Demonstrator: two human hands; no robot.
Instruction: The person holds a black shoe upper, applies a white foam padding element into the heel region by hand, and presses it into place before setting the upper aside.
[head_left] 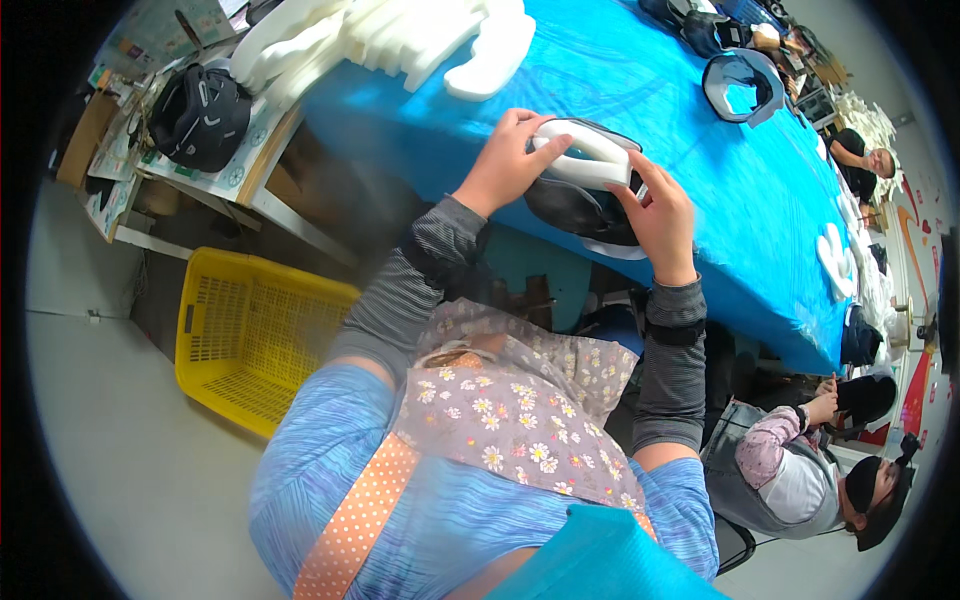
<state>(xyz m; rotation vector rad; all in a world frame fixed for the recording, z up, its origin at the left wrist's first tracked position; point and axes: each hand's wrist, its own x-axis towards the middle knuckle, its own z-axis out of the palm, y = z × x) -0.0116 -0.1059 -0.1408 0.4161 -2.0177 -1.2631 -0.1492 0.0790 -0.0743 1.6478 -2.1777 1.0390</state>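
At the near edge of the blue-covered table (640,60), both my hands grip a curved white foam piece (600,175). My left hand (510,165) has its thumb along the top of the foam and its fingers round the far side. My right hand (660,215) pinches the other end between thumb and fingers. Around and beneath the foam sits a black padded cover (570,208), open at the top, with a pale rim showing below it. Whether the foam lies fully inside the cover, I cannot tell.
A heap of white foam pieces (400,45) lies at the far left. A black-and-grey padded ring (742,85) stands at the far right. On a side table rests a black helmet-shaped item (200,115). A yellow basket (250,330) is left of me; a co-worker (780,460) sits right.
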